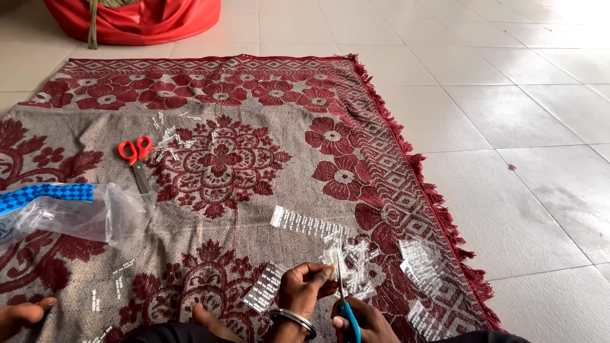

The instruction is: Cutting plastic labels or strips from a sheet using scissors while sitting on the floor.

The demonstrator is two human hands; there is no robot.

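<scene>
Down at the bottom edge, the left hand (pixel 307 284) is up with fingertips pinched on a small clear plastic piece (pixel 330 256), holding it just above the rug (pixel 254 209). Right beside it, the right hand (pixel 363 321) is closed around the handles of the blue scissors (pixel 344 298), blades pointing up and meeting that pinched piece at its right edge. So the piece sits between the left fingertips and the blade tips, touching both. A metal bangle (pixel 293 319) rings the left wrist.

Count the scissors: two pairs. The blue ones are in the hand, and the red scissors (pixel 136 162) lie flat on the rug, well apart to the upper left, handles away from the person.

Clear printed plastic sheets lie around the hands: one sheet (pixel 308 224) just above the hands, one sheet (pixel 265 287) just left of the left hand, one sheet (pixel 420 260) to the right, and one more sheet (pixel 424 319) lower right near the fringe. That makes four larger sheets I can tell apart. A heap of small cut bits (pixel 359 270) lies just right of the blades, too tangled to count. Another scatter of small strips (pixel 173 138) sits beside the red scissors, also too many and too small to number.

One clear plastic bag (pixel 82 215) with a blue chequered band lies at the left. One red cushion (pixel 136 19) rests on the tiled floor (pixel 508 95) beyond the rug.
</scene>
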